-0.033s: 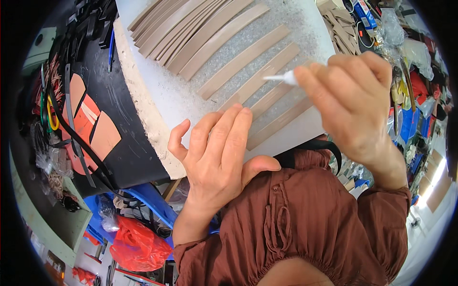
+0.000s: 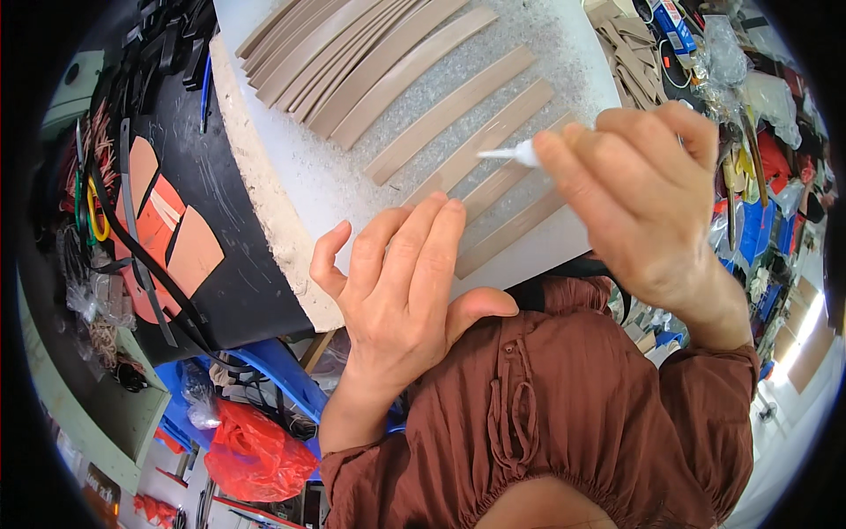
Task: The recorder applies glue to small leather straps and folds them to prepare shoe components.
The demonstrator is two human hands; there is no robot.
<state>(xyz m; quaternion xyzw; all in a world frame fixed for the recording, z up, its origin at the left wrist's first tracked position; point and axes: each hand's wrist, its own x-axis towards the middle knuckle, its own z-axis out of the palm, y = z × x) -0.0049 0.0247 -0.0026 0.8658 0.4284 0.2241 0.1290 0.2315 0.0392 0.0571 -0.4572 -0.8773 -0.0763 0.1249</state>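
My right hand (image 2: 639, 198) is wrapped round a small white bottle with a thin nozzle (image 2: 507, 154), probably of glue; most of its body is hidden in the fingers. The nozzle tip is over or on a beige strip (image 2: 493, 132), leather-like and slightly shiny; I cannot tell whether it touches. My left hand (image 2: 401, 278) lies open, its fingertips on or beside that strip's near end. Another strip (image 2: 458, 110) lies beyond it, and two more nearer strips run partly under my hands. All rest on a white board (image 2: 291, 167) smeared with clear, crusty residue.
Many beige strips (image 2: 352, 62) lie overlapped at the board's far left. Peach-coloured cut pieces (image 2: 196, 251) and black straps (image 2: 145, 256) lie on the black surface at left. A red plastic bag (image 2: 256, 450) is below. Folded beige pieces (image 2: 624, 53) and clutter sit at right.
My right hand has shifted slightly left, bringing the bottle's nozzle further along over the strip and a little nearer to me. My left hand has stayed in place.
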